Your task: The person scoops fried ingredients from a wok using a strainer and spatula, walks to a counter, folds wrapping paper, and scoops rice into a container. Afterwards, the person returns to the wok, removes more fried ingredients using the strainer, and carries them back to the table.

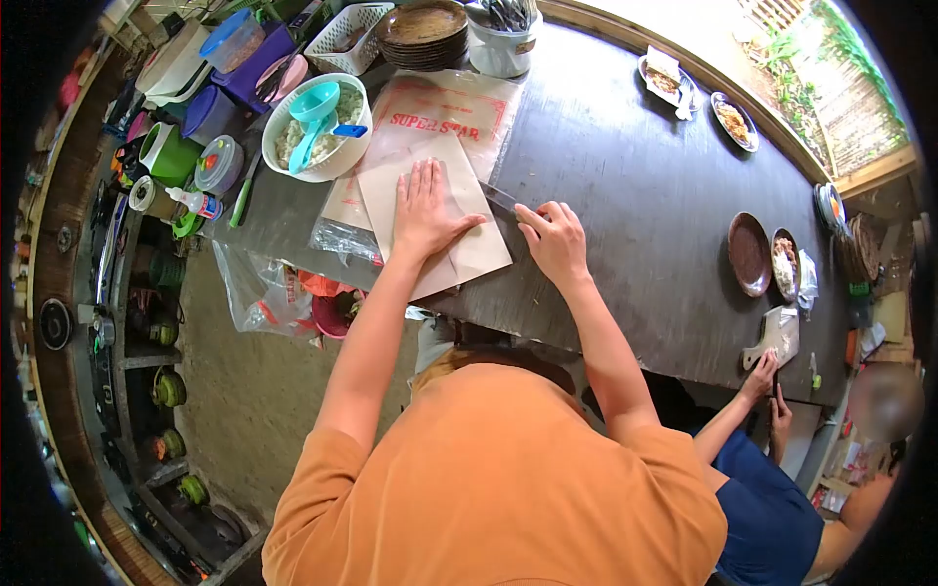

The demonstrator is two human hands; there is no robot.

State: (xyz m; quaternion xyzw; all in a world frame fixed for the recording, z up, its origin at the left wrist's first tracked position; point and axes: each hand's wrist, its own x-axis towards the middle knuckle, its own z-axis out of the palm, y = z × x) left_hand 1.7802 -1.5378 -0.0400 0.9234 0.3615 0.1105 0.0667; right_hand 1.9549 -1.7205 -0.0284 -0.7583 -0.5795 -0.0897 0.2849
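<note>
Sheets of brown paper (479, 249) lie on the dark table in front of me, on top of a plastic pack printed with red letters (440, 107). Spread flat on the paper is my left hand (427, 210), its fingers stretched out. My right hand (553, 234) is closed around the handle of a knife (500, 198). The blade points left and reaches to the right edge of the paper; part of it may be under the sheet, which I cannot tell. Behind the paper stands a white bowl (337, 166) of rice with a turquoise scoop (311, 137) in it.
Brown plates (422, 29) are stacked at the back beside a white tub (501, 44) of cutlery. Containers and a green-handled knife (244, 195) crowd the left. Plates of food (735, 122) stand far right. At right, another person's hand (762, 371) touches a cutting board (777, 337).
</note>
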